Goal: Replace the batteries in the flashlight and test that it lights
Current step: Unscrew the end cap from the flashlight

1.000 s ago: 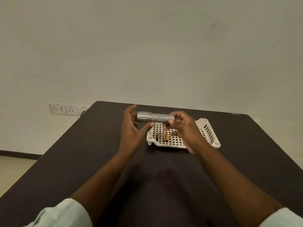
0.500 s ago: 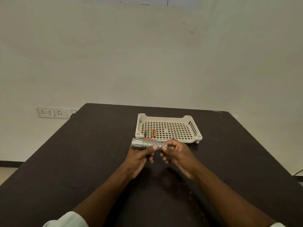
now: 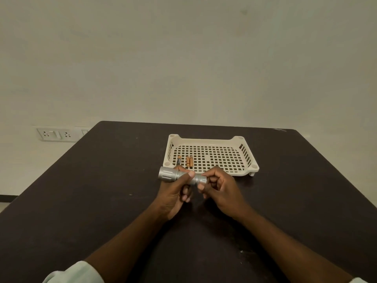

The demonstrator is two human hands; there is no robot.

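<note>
change: flashlight stays low over table, same two-hand hold
left hand: wrapped round barrel, thumb on top
right hand: fingertips pinch tail end
tray: three batteries

flashlight: middle of the barrel is covered by the left hand, its thumb lying over the top; only the head at 9 o'clock and the tail end at 3 o'clock show

tail end: right hand curls round it, can't tell if a cap is there

batteries: three in the tray, labels too tiny to read

sleeves: cut off at the bottom edge

bench: near corners run out of frame
</note>
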